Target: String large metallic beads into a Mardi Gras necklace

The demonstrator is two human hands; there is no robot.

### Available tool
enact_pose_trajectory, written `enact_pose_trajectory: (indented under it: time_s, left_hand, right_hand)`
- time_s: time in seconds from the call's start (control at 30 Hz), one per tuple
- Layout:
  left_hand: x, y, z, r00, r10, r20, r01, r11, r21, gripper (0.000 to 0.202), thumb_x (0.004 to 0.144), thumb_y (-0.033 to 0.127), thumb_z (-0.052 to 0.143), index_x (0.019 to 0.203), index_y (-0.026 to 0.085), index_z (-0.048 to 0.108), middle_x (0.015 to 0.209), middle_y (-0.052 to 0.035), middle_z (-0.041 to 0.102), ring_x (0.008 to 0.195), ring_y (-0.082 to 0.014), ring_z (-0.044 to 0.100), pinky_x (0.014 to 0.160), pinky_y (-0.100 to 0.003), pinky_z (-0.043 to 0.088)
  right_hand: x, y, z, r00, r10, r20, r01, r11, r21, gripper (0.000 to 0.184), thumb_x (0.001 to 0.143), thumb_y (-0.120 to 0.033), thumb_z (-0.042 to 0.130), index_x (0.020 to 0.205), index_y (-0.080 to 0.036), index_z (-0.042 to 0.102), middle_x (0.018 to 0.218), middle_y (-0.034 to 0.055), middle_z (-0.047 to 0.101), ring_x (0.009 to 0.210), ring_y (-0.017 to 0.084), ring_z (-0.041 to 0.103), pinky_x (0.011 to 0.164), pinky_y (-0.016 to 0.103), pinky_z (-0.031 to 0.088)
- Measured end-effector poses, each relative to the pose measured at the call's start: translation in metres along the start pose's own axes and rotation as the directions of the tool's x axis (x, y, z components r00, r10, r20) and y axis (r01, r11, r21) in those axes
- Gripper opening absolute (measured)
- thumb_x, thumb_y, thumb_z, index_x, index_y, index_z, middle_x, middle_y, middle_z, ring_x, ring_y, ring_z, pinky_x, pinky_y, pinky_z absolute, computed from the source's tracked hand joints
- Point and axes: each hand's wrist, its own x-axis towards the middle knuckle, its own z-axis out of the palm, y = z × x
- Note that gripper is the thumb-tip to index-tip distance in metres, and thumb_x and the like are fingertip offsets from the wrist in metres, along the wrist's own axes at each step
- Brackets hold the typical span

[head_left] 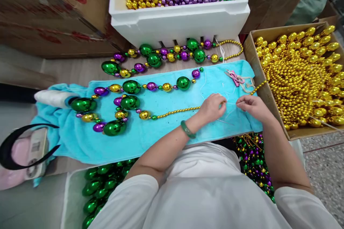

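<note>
Part of the gold strand [178,110] is covered by the left hand [212,108], and the thread [231,103] is too fine to be traced throughout. At the worktop's [72,69] far edge, the foam box [177,25] is cropped above.

From the left hand [212,105], a hand could pass over bare blue towel [158,137] at 8 o'clock and through the gap between bead rows at 10, the gold bead strand [178,110] splitting these lanes at 9. The pink scissors [235,78] obstruct 1 o'clock, the taut thread [230,103] and right hand [249,105] bar 3, and the white foam box [177,25] walls off 11
</note>
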Motion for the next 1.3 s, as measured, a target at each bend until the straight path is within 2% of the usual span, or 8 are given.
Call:
enact_pose_trajectory:
  time_s: [0.17,0.27,0.37,0.47,0.63,0.83,1.1,1.3]
  left_hand:
    - [-0.025,-0.018,-0.058,0.960,-0.223,0.169,0.273,0.880,-0.388,0.019,0.081,0.026,0.053,0.081,0.015,0.068,0.070,-0.0004,0.064,0.066,-0.0118,0.057,0.061,-0.023,0.042]
    - [-0.044,-0.026,-0.083,0.918,-0.312,0.245,0.394,0.787,-0.475,0.020,0.080,0.032,0.054,0.080,0.015,0.064,0.060,0.0025,0.055,0.056,-0.0100,0.054,0.053,-0.020,0.040]
    - [-0.059,-0.033,-0.098,0.898,-0.409,0.165,0.440,0.817,-0.373,0.018,0.079,0.031,0.052,0.075,0.016,0.062,0.055,0.0043,0.049,0.051,-0.0092,0.051,0.049,-0.019,0.036]
    - [-0.072,-0.039,-0.105,0.894,-0.439,0.092,0.446,0.891,-0.086,0.019,0.079,0.027,0.050,0.073,0.016,0.064,0.057,0.0025,0.052,0.054,-0.0103,0.049,0.051,-0.021,0.034]
    - [-0.085,-0.045,-0.099,0.875,-0.478,0.074,0.420,0.827,0.373,0.025,0.083,0.023,0.045,0.084,0.017,0.070,0.082,-0.0067,0.064,0.073,-0.0175,0.057,0.065,-0.028,0.041]
    - [-0.090,-0.045,-0.092,0.901,-0.431,0.043,0.332,0.752,0.569,0.028,0.086,0.023,0.046,0.097,0.015,0.071,0.100,-0.0127,0.061,0.097,-0.0265,0.056,0.083,-0.037,0.046]
    - [-0.058,-0.028,-0.073,0.980,-0.195,-0.051,0.192,0.831,0.522,0.030,0.094,0.023,0.041,0.095,0.014,0.069,0.097,-0.0107,0.062,0.094,-0.0233,0.052,0.086,-0.036,0.044]
    - [-0.029,-0.007,-0.022,0.990,-0.078,0.117,0.023,0.910,0.414,0.026,0.093,0.028,0.046,0.092,0.013,0.068,0.096,-0.0117,0.061,0.095,-0.0238,0.052,0.079,-0.035,0.044]
  right_hand:
    - [0.007,-0.030,-0.015,0.998,0.008,0.067,-0.008,1.000,0.005,0.019,0.065,-0.034,0.073,0.072,-0.017,0.070,0.062,0.0005,0.062,0.062,0.013,0.055,0.060,0.028,0.042]
    - [0.015,-0.040,-0.011,0.994,-0.089,0.061,0.086,0.995,0.040,0.016,0.065,-0.033,0.075,0.071,-0.018,0.072,0.091,0.0059,0.070,0.080,0.016,0.060,0.061,0.026,0.043]
    - [0.028,-0.039,-0.003,0.999,-0.048,-0.016,0.050,0.989,0.139,0.019,0.066,-0.035,0.073,0.073,-0.018,0.068,0.108,0.0078,0.068,0.077,0.014,0.062,0.046,0.022,0.034]
    - [0.044,-0.027,0.002,0.994,0.079,-0.078,-0.067,0.988,0.141,0.019,0.069,-0.034,0.067,0.077,-0.017,0.062,0.083,0.0070,0.069,0.058,0.013,0.060,0.039,0.020,0.027]
    - [0.063,-0.002,0.008,0.975,0.061,-0.214,-0.110,0.968,-0.224,0.010,0.073,-0.025,0.060,0.077,-0.017,0.064,0.064,0.0017,0.065,0.048,0.012,0.056,0.050,0.026,0.043]
    - [0.056,-0.002,-0.005,0.970,-0.007,-0.242,-0.086,0.925,-0.371,0.028,0.068,-0.021,0.062,0.093,-0.016,0.073,0.077,0.0044,0.071,0.068,0.018,0.063,0.072,0.032,0.049]
    - [0.067,-0.035,-0.022,0.863,-0.256,-0.435,-0.140,0.707,-0.693,0.029,0.082,-0.026,0.047,0.097,-0.017,0.071,0.097,0.0131,0.070,0.089,0.028,0.063,0.080,0.039,0.048]
    - [0.103,-0.042,0.009,0.942,-0.170,-0.291,-0.156,0.545,-0.824,0.028,0.088,-0.030,0.050,0.103,-0.013,0.066,0.110,0.0199,0.065,0.102,0.032,0.059,0.084,0.042,0.046]
